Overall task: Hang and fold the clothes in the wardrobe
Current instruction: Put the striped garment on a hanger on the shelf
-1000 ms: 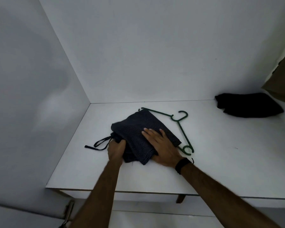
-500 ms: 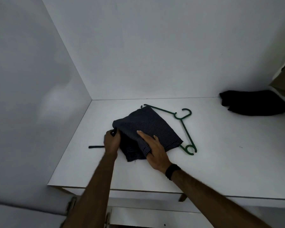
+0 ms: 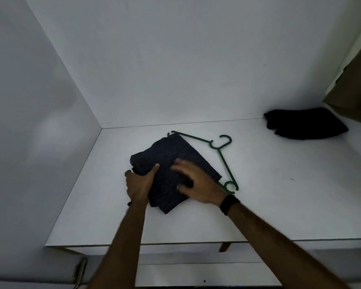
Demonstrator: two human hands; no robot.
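**Both hands on the striped bundle, wardrobe shelf**

Now, starting at the far left, there's the white side wall (image 3: pixel 35 126) of the wardrobe, meeting the back panel (image 3: pixel 175 59) in a clean corner. Below it runs the white shelf (image 3: pixel 279 205), its front edge nearest us.

Moving in, the left hand (image 3: pixel 139 183) is at the near-left edge of the dark striped garment (image 3: pixel 171 161). The thumb lies on top of the fabric and the fingers curl around the bundle's side, so that hand is gripping the cloth. A thin dark bit shows just by the wrist on the shelf, too small to identify.

The garment itself sits folded into a compact, roughly diamond-shaped pile, left of centre on the shelf, flat on the surface.

Next across, the right hand (image 3: pixel 198 184) rests over the garment's right half, blurred. The fingers look spread and fairly straight, palm down on the fabric, holding nothing. A black band (image 3: pixel 228 204) wraps that wrist.

Just beyond, a green hanger (image 3: pixel 222 155) lies flat on the shelf, one arm tucked under the garment's far edge, its hook pointing toward the back panel.

Further right, well apart, a black folded cloth (image 3: pixel 304 126) sits near the back. At the far right edge hangs a brownish fabric (image 3: pixel 354 80), only partly in view.
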